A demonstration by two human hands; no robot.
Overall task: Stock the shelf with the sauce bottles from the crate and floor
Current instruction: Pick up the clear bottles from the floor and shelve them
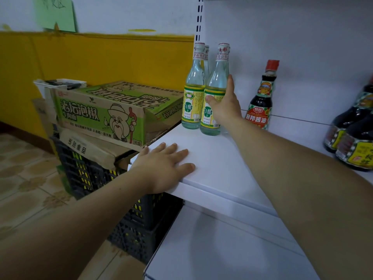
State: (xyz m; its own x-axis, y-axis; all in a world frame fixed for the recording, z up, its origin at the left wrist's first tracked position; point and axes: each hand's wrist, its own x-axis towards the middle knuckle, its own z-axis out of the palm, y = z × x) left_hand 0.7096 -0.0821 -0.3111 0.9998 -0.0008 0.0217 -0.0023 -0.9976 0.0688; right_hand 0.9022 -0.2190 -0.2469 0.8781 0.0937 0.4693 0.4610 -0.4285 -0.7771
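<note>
Resting flat and spread, the left hand (165, 168) presses the near left corner of the shelf (222, 164). The right hand (225, 104) wraps a clear bottle (215, 98) standing at the far left, beside two others. Dark bottles (260, 100) stand further right. The crate (96, 174) sits left, under boxes (105, 112).

Pale wall (121, 15) above, deep yellow band (96, 57) below, with a green paper sign (54, 13) pinned near the top left. Beige patterned floor tiles (26, 178) underneath. White metal shelving back panel (292, 37) at right, slotted upright (199, 17) along its edge. Stacked cardboard boxes (101, 114) against the yellow band. Dim, even light
</note>
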